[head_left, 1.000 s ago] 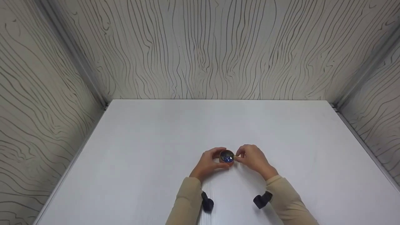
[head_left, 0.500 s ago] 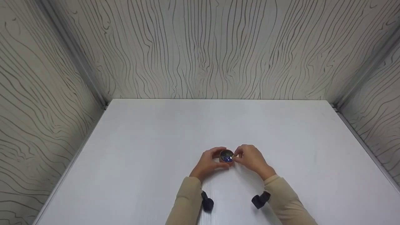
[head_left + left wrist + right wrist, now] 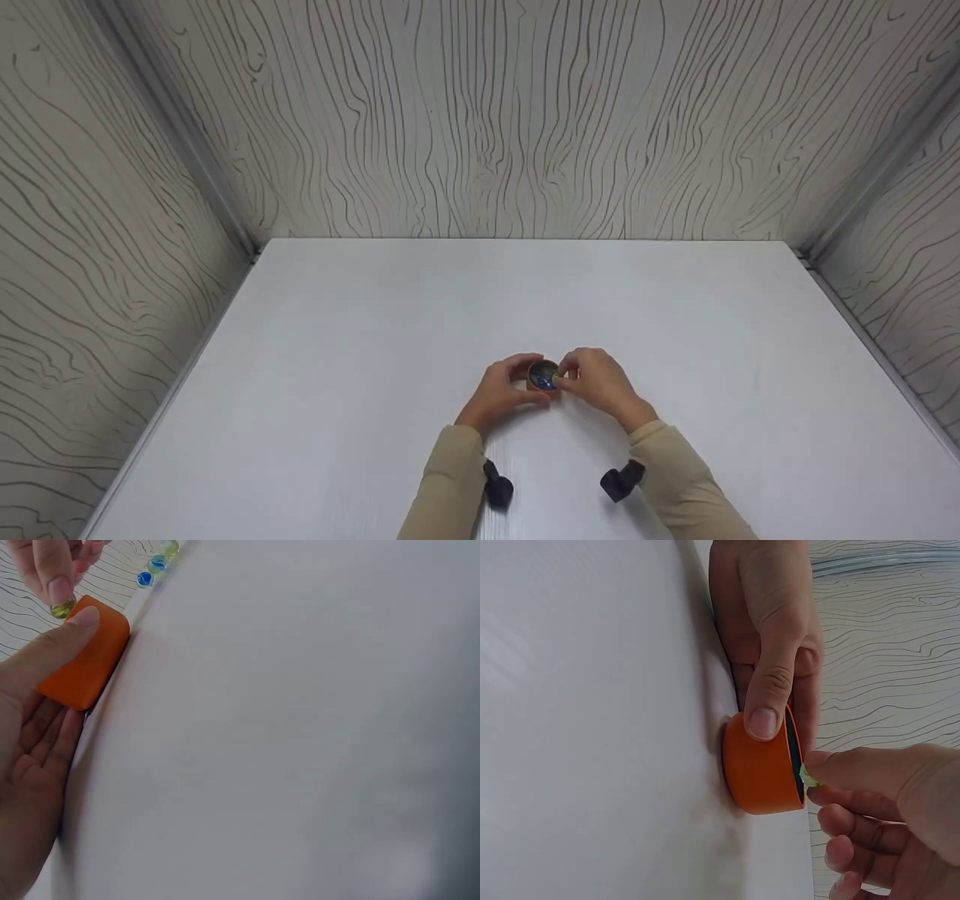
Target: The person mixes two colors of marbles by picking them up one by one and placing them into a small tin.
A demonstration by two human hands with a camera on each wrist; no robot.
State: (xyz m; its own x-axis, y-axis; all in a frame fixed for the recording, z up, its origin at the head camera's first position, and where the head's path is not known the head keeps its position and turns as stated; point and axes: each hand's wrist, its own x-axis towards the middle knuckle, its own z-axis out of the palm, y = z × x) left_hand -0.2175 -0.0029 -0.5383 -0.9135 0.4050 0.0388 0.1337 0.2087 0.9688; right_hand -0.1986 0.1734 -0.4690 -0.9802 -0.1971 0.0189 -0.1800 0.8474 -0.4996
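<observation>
My left hand [image 3: 501,386] grips a small round orange bowl [image 3: 759,765] on the white table, with its thumb on the near side and fingers round the back. Dark inside, the bowl shows shiny blue contents in the head view. At its right rim, my right hand [image 3: 600,381] pinches a yellow-green glass marble [image 3: 63,609] between thumb and forefinger. The marble is right at the opening, and the other right fingers are loosely curled. Three more marbles [image 3: 156,564], blue and greenish, lie on the table in the left wrist view; the head view does not show them.
The white table [image 3: 337,337] spreads out around both hands. Walls with a wood-grain pattern [image 3: 480,120] stand behind it and at both sides. Black wrist cameras [image 3: 622,481] hang from the beige sleeves [image 3: 450,480] close over the table.
My right hand has moved slightly left, bringing the pinched marble from beside the bowl to over its rim. The left hand and bowl have stayed in place.
</observation>
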